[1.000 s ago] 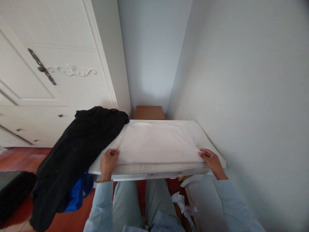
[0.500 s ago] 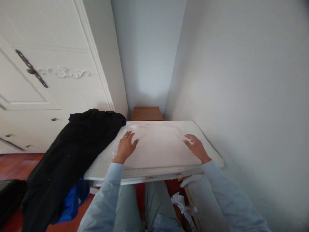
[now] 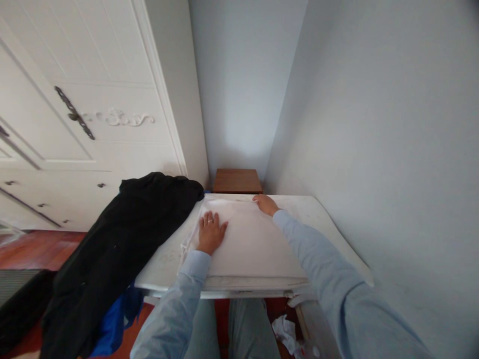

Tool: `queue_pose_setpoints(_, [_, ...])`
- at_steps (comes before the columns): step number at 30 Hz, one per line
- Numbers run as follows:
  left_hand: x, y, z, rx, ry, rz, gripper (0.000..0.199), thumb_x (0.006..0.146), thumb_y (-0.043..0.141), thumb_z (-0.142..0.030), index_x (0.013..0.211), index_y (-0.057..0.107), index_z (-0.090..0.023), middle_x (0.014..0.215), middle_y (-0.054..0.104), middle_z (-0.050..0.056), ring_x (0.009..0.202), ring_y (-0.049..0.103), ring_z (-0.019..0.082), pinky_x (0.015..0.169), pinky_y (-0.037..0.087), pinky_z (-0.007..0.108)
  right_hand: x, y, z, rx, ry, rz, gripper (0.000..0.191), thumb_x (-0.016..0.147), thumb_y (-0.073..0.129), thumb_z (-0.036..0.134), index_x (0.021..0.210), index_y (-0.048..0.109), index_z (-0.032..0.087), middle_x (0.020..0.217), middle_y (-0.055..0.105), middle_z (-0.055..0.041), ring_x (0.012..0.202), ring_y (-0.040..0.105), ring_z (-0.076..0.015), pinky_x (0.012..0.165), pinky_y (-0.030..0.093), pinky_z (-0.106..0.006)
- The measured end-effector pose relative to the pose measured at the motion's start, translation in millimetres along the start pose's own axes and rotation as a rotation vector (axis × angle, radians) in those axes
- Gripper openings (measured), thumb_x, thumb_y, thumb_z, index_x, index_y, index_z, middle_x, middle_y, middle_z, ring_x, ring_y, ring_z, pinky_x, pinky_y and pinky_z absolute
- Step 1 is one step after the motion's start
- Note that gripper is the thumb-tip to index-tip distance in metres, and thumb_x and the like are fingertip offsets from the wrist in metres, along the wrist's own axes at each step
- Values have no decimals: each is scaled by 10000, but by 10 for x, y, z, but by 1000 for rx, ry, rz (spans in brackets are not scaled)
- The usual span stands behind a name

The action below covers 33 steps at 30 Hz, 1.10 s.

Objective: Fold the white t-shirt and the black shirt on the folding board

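Near the table's (image 3: 160,264) far edge, right hand (image 3: 266,205) pinches white cloth (image 3: 254,244), left hand (image 3: 211,234) lies spread on it, gripping nothing

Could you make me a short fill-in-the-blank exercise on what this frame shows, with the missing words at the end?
1. The left hand lies spread on the white cloth and wears a ____ on one finger.
2. The right hand is at the cloth's ____ edge, away from the person's legs.
3. The large garment draped over the left side of the white table is coloured ____.

Missing words: ring; far; black.
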<state>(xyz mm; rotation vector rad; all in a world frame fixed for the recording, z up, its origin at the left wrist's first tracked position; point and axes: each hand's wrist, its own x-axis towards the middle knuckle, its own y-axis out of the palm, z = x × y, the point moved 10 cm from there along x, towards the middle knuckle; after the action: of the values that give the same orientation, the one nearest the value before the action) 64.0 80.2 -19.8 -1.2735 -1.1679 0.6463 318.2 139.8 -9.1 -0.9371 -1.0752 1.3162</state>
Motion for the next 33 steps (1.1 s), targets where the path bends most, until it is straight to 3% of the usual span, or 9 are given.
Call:
queue_pose_setpoints(4, [-18,-2,-12,28,10,-19,648,1013,329,-479,1416,514,-7,1480,473,296,1425,404,395,1168,296,544,212,128,134,6,-23,39,243,927,538,162,1009,762,211,1099,748,-86,1047,667,-221,935,469,-290])
queue_pose_setpoints(7, [-26,-4,-10,21,7,-22,651,1015,324,-485,1425,510,-14,1481,475,293,1425,404,394,1162,303,547,266,133,142,23,-20,44,266,947,506,164,1021,758,209,1095,750,-82,1028,669,-214,905,471,-283])
queue_pose_setpoints(12, [-23,10,-10,24,7,-16,647,1012,345,-478,1425,512,-9,1484,471,294,1426,397,410,1162,301,552,253,78,141,65,-46,76,196,907,600,200,1021,760,200,1081,759,-72,1001,680,-212,873,478,-274])
queue_pose_setpoints(17, [-13,-2,3,-7,-8,-22,631,1002,369,-480,1410,528,-27,1480,481,284,1425,406,395,1164,305,547,217,65,173,85,-66,119,282,804,736,223,1085,752,225,1083,765,-40,900,699,-196,806,491,-260])
queue_pose_setpoints(22, [-14,26,16,-26,-17,0,631,993,394,-476,1416,522,-26,1494,468,279,1434,391,391,1175,292,533,178,112,232,58,-95,143,209,773,773,237,980,780,217,1030,767,-51,900,688,-210,799,482,-269])
queue_pose_setpoints(26, [-12,33,25,-11,-24,-7,617,986,401,-483,1417,527,-59,1498,474,259,1429,404,383,1159,309,547,189,61,239,29,-81,111,85,831,709,217,881,777,210,975,757,-53,920,675,-206,816,471,-268])
queue_pose_setpoints(33, [-12,6,19,-51,-30,11,624,982,422,-468,1419,522,-34,1503,462,270,1435,388,391,1176,290,531,296,-93,60,-37,90,-28,186,925,562,179,984,738,190,1067,726,-104,994,647,-224,855,469,-298])
